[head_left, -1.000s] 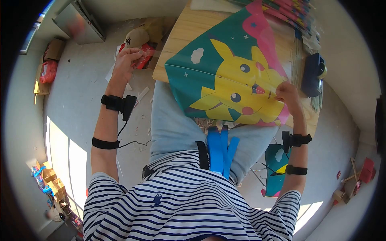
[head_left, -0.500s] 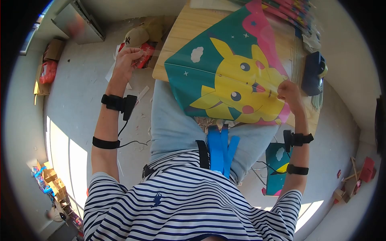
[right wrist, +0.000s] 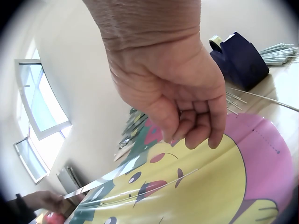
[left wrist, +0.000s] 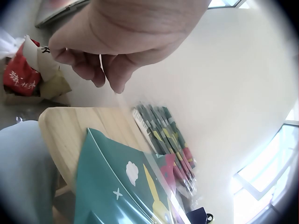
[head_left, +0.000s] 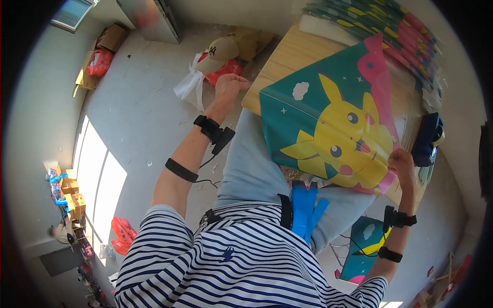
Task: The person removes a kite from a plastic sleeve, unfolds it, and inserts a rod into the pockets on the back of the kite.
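A kite-shaped plastic sheet (head_left: pixel 290 115), green and pink with a yellow cartoon face, lies over a wooden table. A thin pale stick (right wrist: pixel 156 186) runs along its middle. My left hand (head_left: pixel 228 92) pinches one end of a clear tape strip (left wrist: pixel 163 177) between thumb and forefinger, off the sheet's left corner. From there the strip (right wrist: pixel 105 178) stretches above the sheet toward my right hand (head_left: pixel 403 164). That hand has its thumb and curled fingers (right wrist: pixel 198 135) pinched together over the yellow and pink end, where the strip's other end is hidden.
A navy tape dispenser (head_left: pixel 427 141) stands at the table's right edge, beside thin sticks (right wrist: pixel 278 53). Packed sheets (head_left: pixel 380 25) are piled at the far side. A cap (head_left: pixel 220 54) and red bag (head_left: pixel 226 72) sit left of the wooden table (head_left: pixel 287 56). Another printed sheet (head_left: pixel 359 267) is low on the right.
The head view has swung left, shifting the scene right and down. My left hand has come closer to the sheet's left corner; my right hand has shifted slightly toward the pink end.
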A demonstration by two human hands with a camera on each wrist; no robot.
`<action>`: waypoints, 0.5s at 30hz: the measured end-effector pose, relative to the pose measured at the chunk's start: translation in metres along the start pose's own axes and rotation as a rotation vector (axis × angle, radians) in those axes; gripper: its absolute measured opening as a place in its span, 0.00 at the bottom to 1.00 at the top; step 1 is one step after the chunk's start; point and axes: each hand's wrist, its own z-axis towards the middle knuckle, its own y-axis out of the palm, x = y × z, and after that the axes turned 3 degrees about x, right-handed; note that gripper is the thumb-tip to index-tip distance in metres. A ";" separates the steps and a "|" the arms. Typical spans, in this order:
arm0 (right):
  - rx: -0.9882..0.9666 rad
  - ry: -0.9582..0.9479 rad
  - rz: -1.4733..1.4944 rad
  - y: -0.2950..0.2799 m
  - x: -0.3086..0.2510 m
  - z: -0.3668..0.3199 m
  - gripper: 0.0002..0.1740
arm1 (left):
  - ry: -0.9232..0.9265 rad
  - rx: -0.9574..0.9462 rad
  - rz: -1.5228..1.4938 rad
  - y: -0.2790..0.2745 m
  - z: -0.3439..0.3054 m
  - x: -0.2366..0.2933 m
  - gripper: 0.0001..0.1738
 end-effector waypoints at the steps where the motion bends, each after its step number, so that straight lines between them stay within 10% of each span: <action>1: -0.002 -0.006 0.001 0.000 0.002 0.000 0.01 | 0.003 0.006 -0.001 0.003 0.000 -0.003 0.08; 15: 0.060 -0.030 -0.110 0.000 0.018 0.003 0.02 | 0.042 0.091 0.326 0.027 -0.004 -0.018 0.08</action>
